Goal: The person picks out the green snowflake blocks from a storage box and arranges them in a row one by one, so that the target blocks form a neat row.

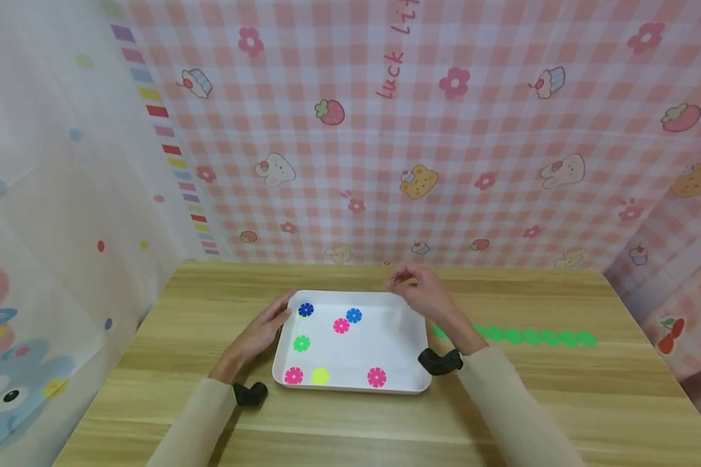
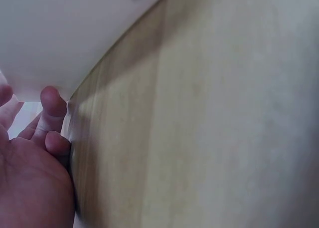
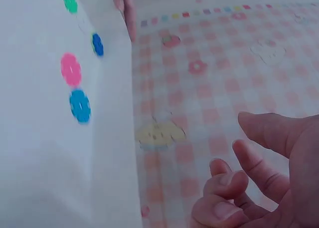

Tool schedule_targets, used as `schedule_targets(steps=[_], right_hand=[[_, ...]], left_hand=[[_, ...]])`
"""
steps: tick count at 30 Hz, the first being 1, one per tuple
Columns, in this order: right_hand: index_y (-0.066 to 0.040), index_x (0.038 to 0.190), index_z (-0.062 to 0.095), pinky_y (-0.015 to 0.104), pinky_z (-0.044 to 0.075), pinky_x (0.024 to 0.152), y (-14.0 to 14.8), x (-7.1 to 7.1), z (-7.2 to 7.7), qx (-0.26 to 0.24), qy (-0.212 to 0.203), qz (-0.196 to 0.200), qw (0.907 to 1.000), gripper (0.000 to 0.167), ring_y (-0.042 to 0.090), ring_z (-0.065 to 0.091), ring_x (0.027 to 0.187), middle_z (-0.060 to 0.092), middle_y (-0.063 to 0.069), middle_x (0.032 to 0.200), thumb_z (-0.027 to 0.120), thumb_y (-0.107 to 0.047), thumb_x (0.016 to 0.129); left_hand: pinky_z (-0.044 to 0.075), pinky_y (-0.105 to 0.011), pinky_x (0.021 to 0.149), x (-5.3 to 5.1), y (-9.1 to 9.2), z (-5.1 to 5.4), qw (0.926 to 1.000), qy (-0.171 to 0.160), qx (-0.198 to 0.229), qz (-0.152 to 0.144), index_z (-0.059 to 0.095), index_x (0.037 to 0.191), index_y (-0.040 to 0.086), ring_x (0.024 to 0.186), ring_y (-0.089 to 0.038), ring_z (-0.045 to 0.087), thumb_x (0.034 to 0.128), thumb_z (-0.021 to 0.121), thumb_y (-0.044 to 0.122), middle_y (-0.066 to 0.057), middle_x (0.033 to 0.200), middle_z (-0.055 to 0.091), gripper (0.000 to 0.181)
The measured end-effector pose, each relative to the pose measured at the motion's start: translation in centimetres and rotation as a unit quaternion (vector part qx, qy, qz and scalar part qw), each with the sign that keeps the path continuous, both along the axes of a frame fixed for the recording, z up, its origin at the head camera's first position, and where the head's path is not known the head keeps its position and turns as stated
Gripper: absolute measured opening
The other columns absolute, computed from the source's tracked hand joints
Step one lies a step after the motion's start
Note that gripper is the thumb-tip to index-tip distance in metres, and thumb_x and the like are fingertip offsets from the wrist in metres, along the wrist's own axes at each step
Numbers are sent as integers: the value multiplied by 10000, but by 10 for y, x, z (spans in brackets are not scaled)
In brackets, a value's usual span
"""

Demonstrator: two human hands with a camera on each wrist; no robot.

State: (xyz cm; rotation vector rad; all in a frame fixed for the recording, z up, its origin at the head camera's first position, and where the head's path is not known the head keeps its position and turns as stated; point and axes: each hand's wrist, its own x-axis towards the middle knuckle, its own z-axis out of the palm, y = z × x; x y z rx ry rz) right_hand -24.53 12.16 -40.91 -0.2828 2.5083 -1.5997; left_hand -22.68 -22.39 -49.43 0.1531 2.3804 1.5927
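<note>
A white rectangular tray (image 1: 380, 344) lies on the wooden table with several flat, notched plastic discs in it: pink (image 1: 376, 377), yellow (image 1: 320, 376), green (image 1: 301, 344) and blue (image 1: 354, 316). A dark blue disc (image 1: 306, 309) overlaps a yellow one near the back left corner. My left hand (image 1: 269, 325) holds the tray's left side near that corner; in the left wrist view its fingertips (image 2: 53, 102) touch the outer wall. Over the tray's back right corner is my right hand (image 1: 423, 292), fingers loosely bent, with nothing visible between thumb and fingers (image 3: 259, 170).
To the right of the tray a row of several green discs (image 1: 531, 337) lies on the table (image 1: 350, 428), partly hidden behind my right forearm. A pink checked cloth (image 1: 350, 149) hangs behind the table, and a pale printed cloth (image 1: 64, 194) hangs at the left.
</note>
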Motion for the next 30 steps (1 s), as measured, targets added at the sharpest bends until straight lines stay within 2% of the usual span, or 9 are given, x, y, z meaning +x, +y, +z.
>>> schedule_targets(steps=[6,9,12,15,21,26,30], right_hand=[[-132,1035,665,360,542,714,-46,5,-10,13,-409,375,9985,148,322,602,955,650,36,1008,701,-234,933],[-146,1037,667,322,521,634,-63,7,-17,-2,-554,529,9971,154,273,598,832,637,32,994,708,-247,928],[-142,1045,669,257,447,527,-78,9,-23,6,-704,660,9953,174,193,545,683,625,36,986,717,-253,919],[-116,1081,673,235,400,482,-92,11,-27,64,-875,798,9929,231,147,502,620,623,40,984,726,-261,909],[-79,1142,667,246,396,470,-116,15,-37,284,-1111,1110,9872,291,167,521,644,622,48,962,720,-240,905],[-138,1117,668,263,404,505,-132,21,-45,611,-1387,1166,9815,259,176,517,665,616,38,934,736,-239,888],[-185,1079,665,266,398,523,-141,26,-51,898,-1451,1110,9790,230,180,490,649,602,28,914,755,-234,872]], left_hand=[[115,-497,1226,-2,-1,-2,10000,17,50,-14,259,1581,282,1515,-302,144,1086,366,289,-127,1643,187,506],[129,-501,1223,-1,-1,-1,9999,14,129,-35,266,1579,278,1509,-314,168,1086,369,283,-144,1634,208,504],[152,-510,1217,-1,0,-1,9997,-15,230,-66,275,1577,273,1495,-329,212,1086,372,274,-165,1617,240,500],[167,-526,1212,-1,0,-1,9996,-23,277,-64,278,1576,266,1482,-344,241,1086,374,266,-180,1606,261,500],[174,-524,1211,-2,0,-2,9995,49,294,-71,286,1574,259,1485,-334,235,1084,386,260,-163,1612,257,500],[248,-518,1193,-1,1,-2,9988,66,468,-131,271,1580,238,1434,-332,338,1086,371,215,-176,1575,326,504],[261,-516,1188,-1,1,-2,9987,56,492,-153,268,1580,244,1429,-332,350,1084,376,223,-174,1573,330,508]])
